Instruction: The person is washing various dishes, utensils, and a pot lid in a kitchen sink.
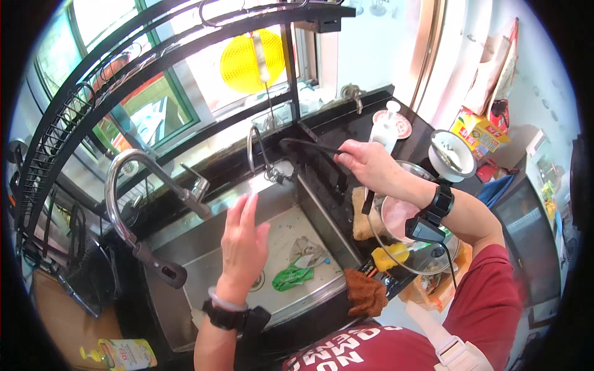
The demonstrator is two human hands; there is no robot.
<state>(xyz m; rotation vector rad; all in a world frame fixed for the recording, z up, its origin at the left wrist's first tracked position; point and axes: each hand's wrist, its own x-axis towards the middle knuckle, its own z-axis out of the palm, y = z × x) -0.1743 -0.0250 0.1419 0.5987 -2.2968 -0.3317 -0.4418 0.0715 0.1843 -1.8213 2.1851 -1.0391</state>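
My left hand [243, 236] hangs over the steel sink [185, 303], fingers stretched out, holding nothing. Beyond the sink's right side, my right hand [371, 166] is closed on one end of a long, thin, dark implement [309, 145]. It points left over the black counter; its exact kind is unclear. On the sink floor lie a crumpled green plastic bag [293, 277] and a greyish crumpled scrap [307, 252]. Below my right forearm are a tan sponge [361, 216] and a round bowl or pot [396, 213] with a pinkish inside, partly hidden by the arm.
A chrome faucet [114, 191] arches over the sink's left side. A brown cloth [365, 293] drapes over its near right edge. A white bowl [442, 167], a white pump bottle [385, 130] and a yellow box [479, 133] stand at right. A black rack [185, 34] spans above.
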